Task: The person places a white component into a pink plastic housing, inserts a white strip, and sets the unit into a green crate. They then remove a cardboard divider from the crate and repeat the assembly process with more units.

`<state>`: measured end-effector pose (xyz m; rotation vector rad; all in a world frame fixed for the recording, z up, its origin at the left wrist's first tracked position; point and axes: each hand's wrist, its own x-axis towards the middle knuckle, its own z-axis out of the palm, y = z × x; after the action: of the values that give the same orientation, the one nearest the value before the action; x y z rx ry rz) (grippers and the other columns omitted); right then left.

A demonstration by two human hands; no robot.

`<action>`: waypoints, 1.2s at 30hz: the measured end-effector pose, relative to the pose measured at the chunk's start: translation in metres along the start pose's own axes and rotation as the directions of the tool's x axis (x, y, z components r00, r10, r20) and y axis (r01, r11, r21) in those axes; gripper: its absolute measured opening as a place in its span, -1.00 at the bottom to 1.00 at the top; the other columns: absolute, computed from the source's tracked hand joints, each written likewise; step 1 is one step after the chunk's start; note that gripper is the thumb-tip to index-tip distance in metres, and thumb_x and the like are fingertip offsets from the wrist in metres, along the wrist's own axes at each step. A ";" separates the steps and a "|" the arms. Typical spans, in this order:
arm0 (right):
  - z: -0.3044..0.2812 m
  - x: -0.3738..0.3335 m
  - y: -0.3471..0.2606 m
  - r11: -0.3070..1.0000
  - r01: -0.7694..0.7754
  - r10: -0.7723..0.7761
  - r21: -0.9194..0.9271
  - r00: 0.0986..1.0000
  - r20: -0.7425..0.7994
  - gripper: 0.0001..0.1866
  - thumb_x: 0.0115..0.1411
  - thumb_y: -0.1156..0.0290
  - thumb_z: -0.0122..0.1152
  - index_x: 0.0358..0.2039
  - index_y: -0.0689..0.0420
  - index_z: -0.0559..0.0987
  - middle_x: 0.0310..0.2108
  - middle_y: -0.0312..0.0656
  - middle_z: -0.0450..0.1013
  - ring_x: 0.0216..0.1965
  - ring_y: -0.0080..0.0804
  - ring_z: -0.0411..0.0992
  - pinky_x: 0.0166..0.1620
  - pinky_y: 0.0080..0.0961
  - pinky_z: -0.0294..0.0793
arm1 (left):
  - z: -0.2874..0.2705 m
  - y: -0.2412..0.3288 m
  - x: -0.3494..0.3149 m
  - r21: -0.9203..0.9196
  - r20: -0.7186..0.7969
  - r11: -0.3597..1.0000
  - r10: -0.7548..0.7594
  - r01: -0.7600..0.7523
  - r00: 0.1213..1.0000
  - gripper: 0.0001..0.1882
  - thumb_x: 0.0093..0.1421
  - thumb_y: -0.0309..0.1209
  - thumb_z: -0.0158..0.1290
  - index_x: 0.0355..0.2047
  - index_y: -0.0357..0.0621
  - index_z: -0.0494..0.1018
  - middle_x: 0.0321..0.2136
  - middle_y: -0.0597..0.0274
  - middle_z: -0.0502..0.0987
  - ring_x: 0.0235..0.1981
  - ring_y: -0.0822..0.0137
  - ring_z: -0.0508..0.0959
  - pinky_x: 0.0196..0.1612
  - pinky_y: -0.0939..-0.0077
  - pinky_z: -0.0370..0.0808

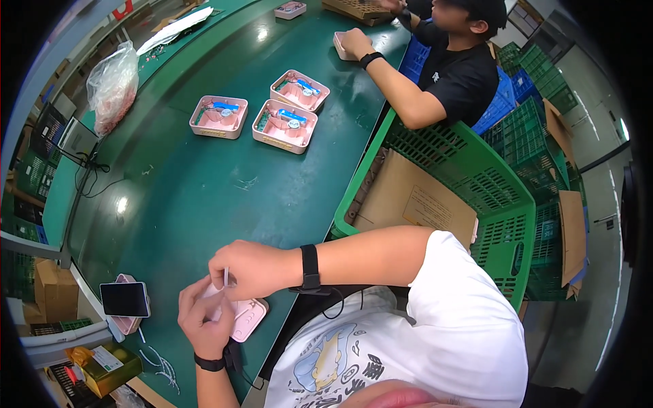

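Single view, head-mounted fisheye, looking steeply down from above the wearer's own chest. The white shirt (408,340) is filling the lower frame, very near the lens. Both hands, left (204,319) and right (248,268), are sitting close below the lens at lower centre. The view is facing forward along the green table (204,190), which is running away toward the top edge, where a co-worker (449,75) is appearing far off. Straight edges are bending near the dark rim.
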<state>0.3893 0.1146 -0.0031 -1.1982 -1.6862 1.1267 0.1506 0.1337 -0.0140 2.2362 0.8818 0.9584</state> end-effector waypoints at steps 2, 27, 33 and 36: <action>-0.001 0.000 -0.002 1.000 0.016 -0.015 -0.010 1.000 0.005 -0.81 0.13 0.45 0.49 -0.23 0.19 0.74 -0.33 -0.05 0.74 -0.26 -0.11 0.76 -0.17 -0.25 0.71 | 0.000 0.002 0.002 0.007 -0.004 1.000 0.000 0.000 1.000 -0.80 0.06 -0.59 0.46 -0.27 -0.16 0.75 0.04 -0.07 0.76 0.05 -0.10 0.74 0.07 0.11 0.69; -0.010 -0.020 -0.013 0.994 -0.036 0.038 0.099 0.999 -0.017 -0.88 0.08 0.46 0.52 -0.35 0.17 0.77 -0.33 -0.06 0.75 -0.24 -0.12 0.76 -0.13 -0.23 0.75 | 0.008 0.039 -0.003 0.049 0.063 0.996 -0.081 0.078 0.995 -0.86 0.19 -0.67 0.37 -0.23 -0.33 0.72 0.07 -0.08 0.78 0.13 -0.06 0.71 0.20 0.12 0.62; -0.010 -0.014 -0.025 0.989 -0.069 0.064 0.133 0.997 0.041 -0.85 0.11 0.46 0.52 -0.29 0.16 0.75 -0.28 -0.06 0.75 -0.21 -0.11 0.75 -0.11 -0.23 0.74 | -0.005 0.030 0.000 0.005 0.068 0.999 -0.051 0.050 0.996 -0.87 0.18 -0.66 0.36 -0.25 -0.31 0.71 0.02 -0.07 0.78 0.10 -0.07 0.70 0.20 0.11 0.60; -0.005 -0.011 -0.025 0.988 -0.071 0.064 0.135 0.996 0.061 -0.82 0.13 0.45 0.52 -0.24 0.16 0.75 -0.28 -0.05 0.75 -0.21 -0.12 0.75 -0.11 -0.24 0.73 | -0.007 0.016 -0.006 -0.036 0.051 0.997 -0.064 0.066 0.997 -0.89 0.18 -0.63 0.38 -0.27 -0.26 0.72 0.03 -0.08 0.77 0.09 -0.08 0.69 0.19 0.10 0.60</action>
<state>0.3902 0.1009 0.0210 -1.1539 -1.5925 1.3072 0.1480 0.1207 -0.0012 2.1766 0.9009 0.8791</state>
